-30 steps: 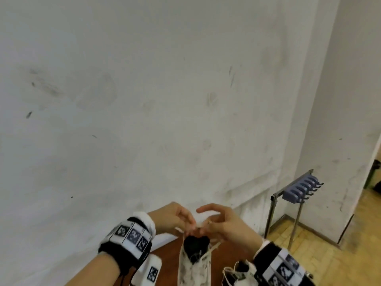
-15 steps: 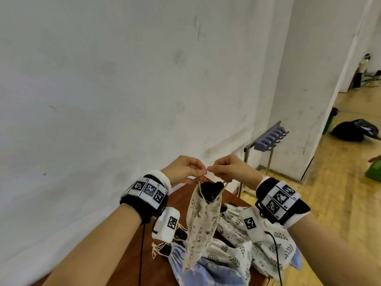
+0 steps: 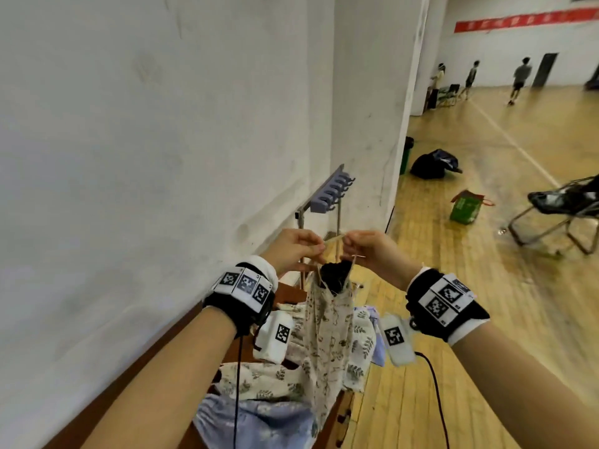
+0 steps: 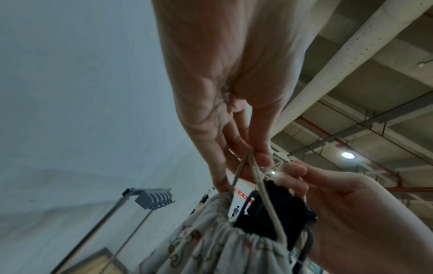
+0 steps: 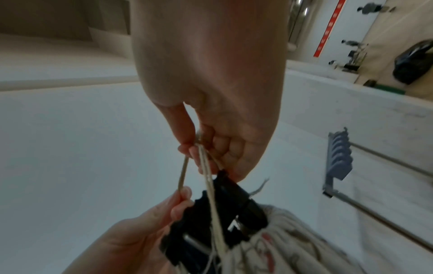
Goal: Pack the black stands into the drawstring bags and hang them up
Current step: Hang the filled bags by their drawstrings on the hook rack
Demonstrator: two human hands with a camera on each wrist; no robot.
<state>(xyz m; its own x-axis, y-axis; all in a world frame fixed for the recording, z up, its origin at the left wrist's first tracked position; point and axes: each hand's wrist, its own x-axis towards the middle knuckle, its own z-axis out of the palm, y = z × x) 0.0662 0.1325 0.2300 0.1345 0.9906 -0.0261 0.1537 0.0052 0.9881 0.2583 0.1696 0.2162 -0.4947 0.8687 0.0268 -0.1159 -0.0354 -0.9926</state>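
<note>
Left hand [image 3: 296,249] and right hand [image 3: 372,251] each pinch the drawstring [image 4: 243,166] of, apparently, a half-closed bag [image 3: 327,325].

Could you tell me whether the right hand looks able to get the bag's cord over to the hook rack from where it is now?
Probably yes: the right hand pinches the cord just this side of the hook rack, with only open air between.

The drawstring bag [image 3: 327,322] hanging below the hands was soft printed cloth, gathered at the mouth; its cord [image 4: 262,187] was rough beige twine. The stand [image 4: 274,213] inside looked matt black plastic. Beyond the hands, the hook rack [image 3: 330,192] was matt grey plastic on metal legs.
</note>
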